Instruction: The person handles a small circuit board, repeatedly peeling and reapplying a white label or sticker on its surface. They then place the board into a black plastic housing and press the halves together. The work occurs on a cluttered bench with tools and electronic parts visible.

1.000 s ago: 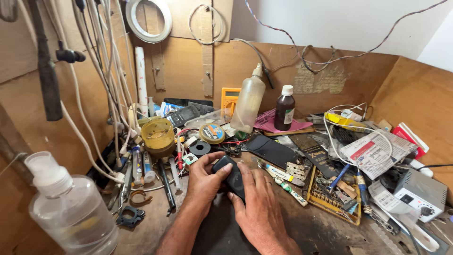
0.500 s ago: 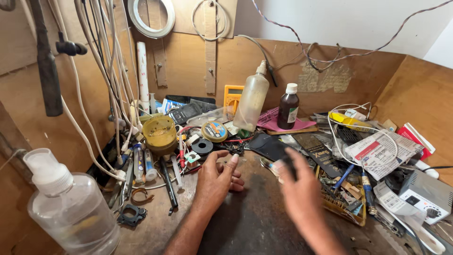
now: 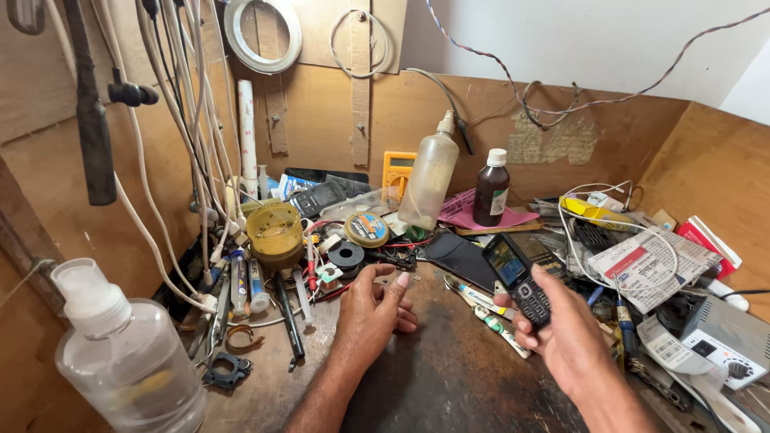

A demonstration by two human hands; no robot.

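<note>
My right hand grips a small black keypad phone with a lit screen, raised above the right side of the wooden bench. My left hand rests on the bench to the left, fingers loosely curled and holding nothing. Just beyond its fingertips lie a black tape roll and a tangle of small parts. A dark flat phone panel lies on the bench between the two hands, further back.
A clear plastic bottle stands at the near left. A squeeze bottle, a brown bottle and a yellow multimeter stand at the back. Tools, cables and papers crowd the left and right sides; a white device sits at the right.
Both hands held the phone together at the bench centre. They have parted: my right hand has carried the phone up and to the right, and my left hand stays behind without it.
</note>
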